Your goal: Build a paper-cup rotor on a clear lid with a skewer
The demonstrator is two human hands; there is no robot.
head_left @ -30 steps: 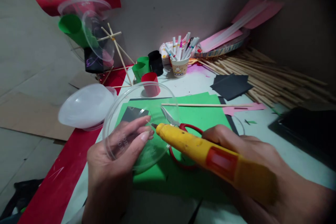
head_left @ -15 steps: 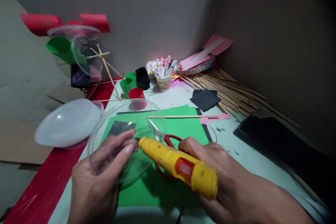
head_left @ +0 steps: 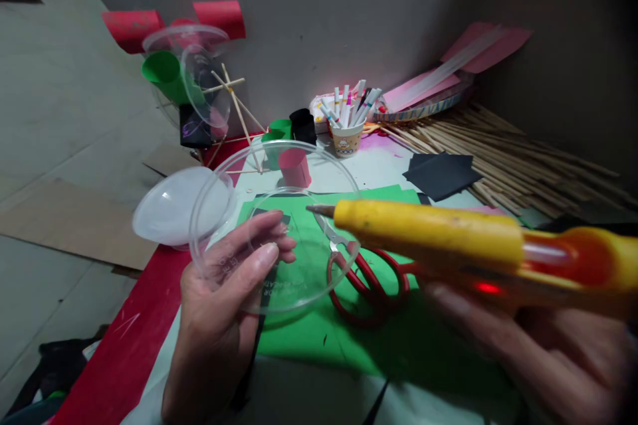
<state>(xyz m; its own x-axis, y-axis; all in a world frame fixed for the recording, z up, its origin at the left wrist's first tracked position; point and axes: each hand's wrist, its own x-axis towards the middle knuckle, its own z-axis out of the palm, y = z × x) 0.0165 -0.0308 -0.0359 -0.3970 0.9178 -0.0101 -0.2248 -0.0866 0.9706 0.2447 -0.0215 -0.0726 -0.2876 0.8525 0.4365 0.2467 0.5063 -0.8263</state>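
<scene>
My left hand (head_left: 226,292) holds a clear plastic lid (head_left: 299,166) tilted up in front of me, fingers spread across its near face. My right hand (head_left: 538,345) grips a yellow glue gun (head_left: 448,239) lying almost level, its metal nozzle pointing left, just over the middle of the lid, a short way right of my fingertips. Below lies a green paper sheet (head_left: 379,339) with red-handled scissors (head_left: 369,279) on it.
A cloudy plastic bowl (head_left: 174,206) lies at the left. Red, green and black paper cylinders (head_left: 294,166), a cup of markers (head_left: 346,133), black paper (head_left: 441,172) and a pile of wooden sticks (head_left: 523,153) fill the back. A stick-and-lid model (head_left: 199,93) stands at the wall.
The glue gun has risen and turned nearly level, closer to the camera. The lid has come up and tilted more upright. The camera view has shifted right.
</scene>
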